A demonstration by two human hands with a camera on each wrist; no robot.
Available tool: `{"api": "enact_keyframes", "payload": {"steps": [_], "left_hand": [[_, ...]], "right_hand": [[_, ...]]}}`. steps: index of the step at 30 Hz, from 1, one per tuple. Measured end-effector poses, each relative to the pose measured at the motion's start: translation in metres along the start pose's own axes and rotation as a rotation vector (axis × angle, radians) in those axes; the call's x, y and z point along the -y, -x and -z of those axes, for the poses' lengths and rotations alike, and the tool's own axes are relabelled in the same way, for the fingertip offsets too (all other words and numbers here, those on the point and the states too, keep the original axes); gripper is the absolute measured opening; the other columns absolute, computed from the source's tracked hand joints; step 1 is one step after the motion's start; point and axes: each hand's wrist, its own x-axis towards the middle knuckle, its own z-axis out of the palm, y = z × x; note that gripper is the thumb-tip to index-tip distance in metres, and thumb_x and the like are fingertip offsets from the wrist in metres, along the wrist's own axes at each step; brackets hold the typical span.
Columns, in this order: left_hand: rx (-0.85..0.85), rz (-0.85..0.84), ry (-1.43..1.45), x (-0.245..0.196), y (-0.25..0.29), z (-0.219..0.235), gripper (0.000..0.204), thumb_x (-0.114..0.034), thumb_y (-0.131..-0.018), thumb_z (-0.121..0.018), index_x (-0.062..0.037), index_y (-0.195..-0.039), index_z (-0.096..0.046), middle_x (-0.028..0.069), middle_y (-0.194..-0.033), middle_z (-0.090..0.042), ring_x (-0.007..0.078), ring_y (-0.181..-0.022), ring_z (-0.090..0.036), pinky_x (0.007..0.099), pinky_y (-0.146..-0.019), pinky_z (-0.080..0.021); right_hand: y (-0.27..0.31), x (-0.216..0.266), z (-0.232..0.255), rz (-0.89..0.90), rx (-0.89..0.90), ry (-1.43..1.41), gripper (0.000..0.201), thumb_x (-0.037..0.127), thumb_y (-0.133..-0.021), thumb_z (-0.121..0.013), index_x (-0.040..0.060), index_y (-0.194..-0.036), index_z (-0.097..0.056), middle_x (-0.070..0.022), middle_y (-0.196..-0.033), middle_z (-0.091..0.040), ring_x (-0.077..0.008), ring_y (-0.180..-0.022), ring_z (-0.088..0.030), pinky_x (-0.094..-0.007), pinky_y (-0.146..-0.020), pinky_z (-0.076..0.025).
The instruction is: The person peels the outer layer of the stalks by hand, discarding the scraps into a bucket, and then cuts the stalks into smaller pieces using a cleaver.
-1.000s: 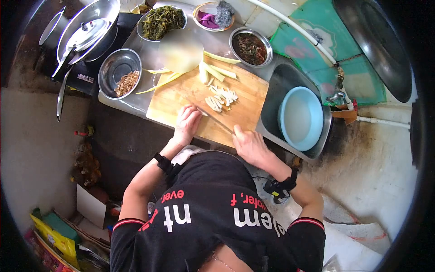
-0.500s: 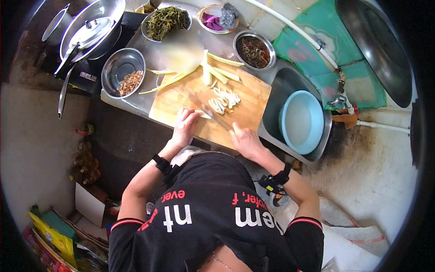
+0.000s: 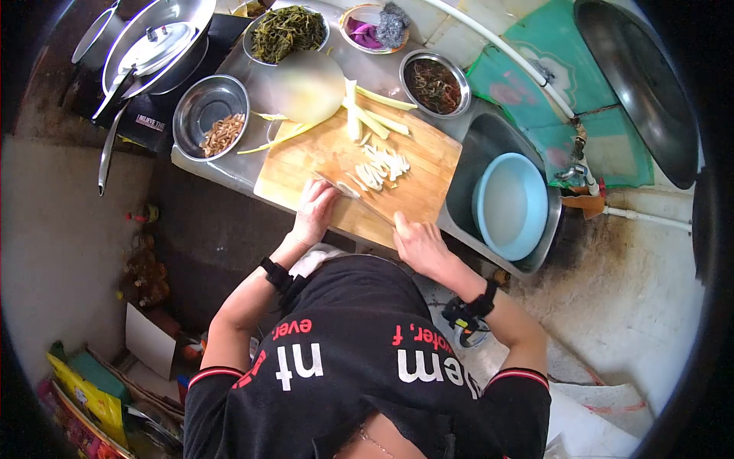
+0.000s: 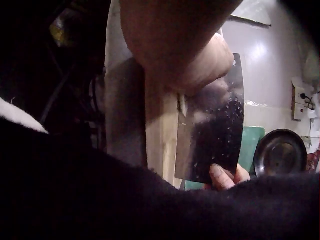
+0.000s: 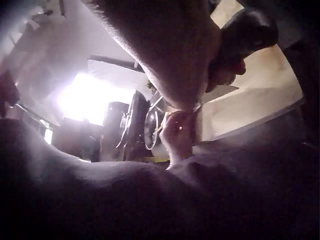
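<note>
On the wooden cutting board (image 3: 287, 172), my left hand (image 3: 313, 216) presses a pale piece (image 3: 348, 191) near the front edge with bent fingers. The knife (image 3: 368, 207) stands upright on its edge beside those fingertips, its handle gripped in my right hand (image 3: 420, 246). In the left wrist view, the wide wet blade (image 4: 212, 130) is against my left hand (image 4: 200, 65). The right wrist view shows the dark handle end (image 5: 255, 30) coming out of my right hand (image 5: 170, 50). Sliced white pieces (image 3: 382, 167) and pale green stalks (image 3: 354, 115) lie farther back on the board.
A steel bowl with small brown pieces (image 3: 223, 134) is left of the board. Behind are a bowl of dark greens (image 3: 287, 34), a bowl with purple pieces (image 3: 363, 33) and a bowl of dark strands (image 3: 434, 86). A blue basin (image 3: 511, 206) sits in the sink at right.
The knife blade, tilted and showing its flat side half a second ago, now stands more upright beside my left fingers. A thin slice lies near the pile. The head view has shifted slightly.
</note>
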Motion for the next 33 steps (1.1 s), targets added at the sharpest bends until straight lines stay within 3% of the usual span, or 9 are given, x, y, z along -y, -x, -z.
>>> {"api": "enact_keyframes", "payload": {"steps": [6,10,15,20,28,30,33], "left_hand": [[-0.007,-0.01,0.027,0.001,-0.005,-0.001,0.019,0.004,-0.071,-0.061,-0.0007,-0.089,-0.059,0.0128,-0.089,-0.055,0.0308,-0.085,-0.052,0.036,-0.075,-0.044],[0.003,0.018,0.032,-0.002,-0.001,0.002,0.018,0.004,-0.071,-0.061,-0.0007,-0.088,-0.059,0.0126,-0.088,-0.055,0.0309,-0.086,-0.052,0.0358,-0.077,-0.045],[0.02,-0.01,0.036,0.015,0.011,-0.007,0.027,0.0,-0.062,-0.064,-0.0025,-0.089,-0.059,0.0122,-0.092,-0.056,0.0314,-0.091,-0.053,0.0383,-0.079,-0.044],[0.001,-0.036,0.039,0.01,0.007,-0.002,0.026,0.0,-0.066,-0.062,-0.0015,-0.092,-0.059,0.0115,-0.094,-0.055,0.0303,-0.091,-0.052,0.0367,-0.079,-0.045],[-0.002,-0.045,0.019,0.009,0.012,-0.001,0.028,0.001,-0.067,-0.06,-0.0008,-0.095,-0.057,0.0121,-0.095,-0.054,0.0305,-0.09,-0.051,0.0367,-0.079,-0.045],[-0.001,-0.047,0.021,0.01,0.009,-0.001,0.029,0.001,-0.066,-0.06,-0.0007,-0.095,-0.057,0.0123,-0.095,-0.054,0.0306,-0.09,-0.051,0.0365,-0.079,-0.045],[-0.009,-0.07,0.054,0.011,0.009,0.0,0.03,0.001,-0.064,-0.061,-0.0007,-0.094,-0.057,0.0125,-0.095,-0.054,0.0308,-0.09,-0.051,0.0365,-0.079,-0.044]], "right_hand": [[-0.015,-0.007,0.005,-0.005,-0.085,-0.026,0.016,0.015,-0.087,-0.048,-0.0002,-0.088,-0.043,-0.0229,-0.057,-0.055,-0.0422,-0.06,-0.058,-0.0505,-0.055,-0.045],[0.005,0.008,0.021,-0.016,-0.013,-0.045,0.015,0.014,-0.086,-0.048,0.001,-0.09,-0.042,-0.0225,-0.058,-0.055,-0.0427,-0.06,-0.057,-0.0511,-0.056,-0.044],[0.005,0.003,0.017,0.054,0.041,0.039,0.015,0.012,-0.085,-0.049,0.0016,-0.091,-0.041,-0.023,-0.059,-0.054,-0.0433,-0.06,-0.056,-0.0522,-0.056,-0.043],[-0.007,-0.001,0.002,-0.02,0.063,0.038,0.013,0.012,-0.086,-0.048,0.001,-0.087,-0.042,-0.0243,-0.061,-0.056,-0.0428,-0.062,-0.058,-0.0512,-0.058,-0.044],[-0.001,0.004,0.014,-0.018,-0.089,-0.095,0.016,0.016,-0.088,-0.049,0.003,-0.086,-0.041,-0.0231,-0.061,-0.055,-0.0426,-0.061,-0.057,-0.051,-0.055,-0.042],[0.004,0.009,0.021,0.019,-0.017,0.007,0.015,0.015,-0.087,-0.051,0.0033,-0.086,-0.041,-0.0225,-0.064,-0.056,-0.0415,-0.062,-0.058,-0.0503,-0.054,-0.043],[0.005,0.004,0.011,0.07,-0.079,0.044,0.015,0.013,-0.086,-0.052,0.0031,-0.085,-0.041,-0.0218,-0.067,-0.057,-0.0409,-0.061,-0.058,-0.0497,-0.053,-0.043]]}}
